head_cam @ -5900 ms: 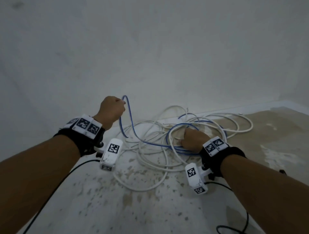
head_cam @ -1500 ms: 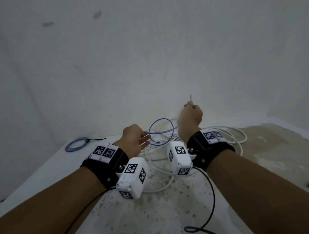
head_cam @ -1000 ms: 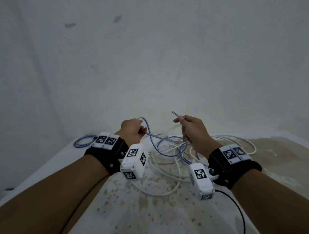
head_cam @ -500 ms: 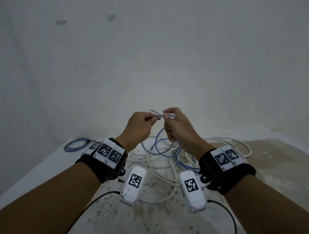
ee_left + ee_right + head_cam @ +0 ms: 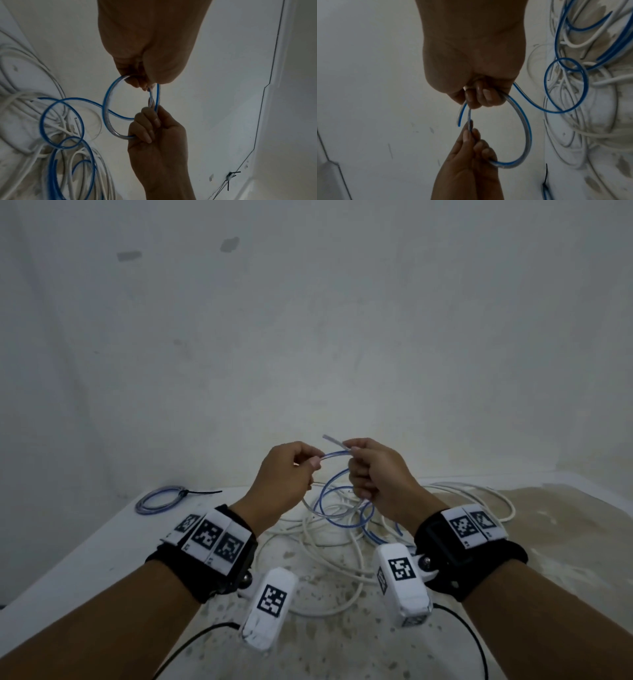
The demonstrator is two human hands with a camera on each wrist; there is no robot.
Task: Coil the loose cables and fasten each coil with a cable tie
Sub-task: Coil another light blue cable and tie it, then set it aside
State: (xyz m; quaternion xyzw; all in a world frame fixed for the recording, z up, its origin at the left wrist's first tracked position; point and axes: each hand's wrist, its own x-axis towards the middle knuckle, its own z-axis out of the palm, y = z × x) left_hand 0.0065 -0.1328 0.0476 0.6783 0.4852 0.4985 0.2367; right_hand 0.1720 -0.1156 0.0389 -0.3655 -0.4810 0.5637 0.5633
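Observation:
A clear cable with a blue stripe is held up between both hands above the table. My left hand pinches one side of a small loop of it. My right hand grips the other side, and the free end sticks out past its thumb. In the right wrist view the loop hangs between my right hand and my left hand. The cable's rest trails down in blue rings into a tangle of white cables.
At the back left of the white table lies a small coil fastened with a black cable tie. A bare wall stands close behind. The table's right part is stained brown. Black leads run from the wrist cameras.
Within the last second my hands rose and came together, closing the blue-striped cable into a small loop held by both. Since half a second ago they have barely moved.

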